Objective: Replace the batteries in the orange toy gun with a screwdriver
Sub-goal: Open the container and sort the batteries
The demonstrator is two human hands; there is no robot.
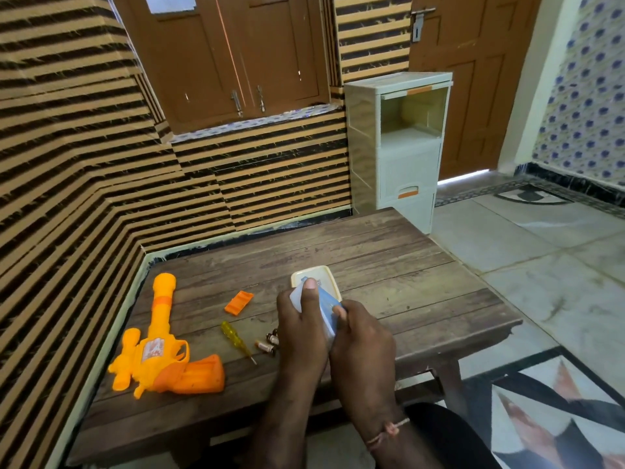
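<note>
Both hands grip a pale blue box above the counter [389,265].

The left hand [301,328] and right hand [363,343] clasp the box [326,304], thumbs on top, their fingers hiding its underside. Left of them lie batteries [269,343], partly hidden, the screwdriver [236,340], the orange toy gun [162,346], then an orange cover [239,302].

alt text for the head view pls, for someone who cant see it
Both hands, left and right, grip a pale blue box over a wooden table, in front of a cream lid. To their left lie batteries, a yellow screwdriver, an orange cover and the orange toy gun.
</note>
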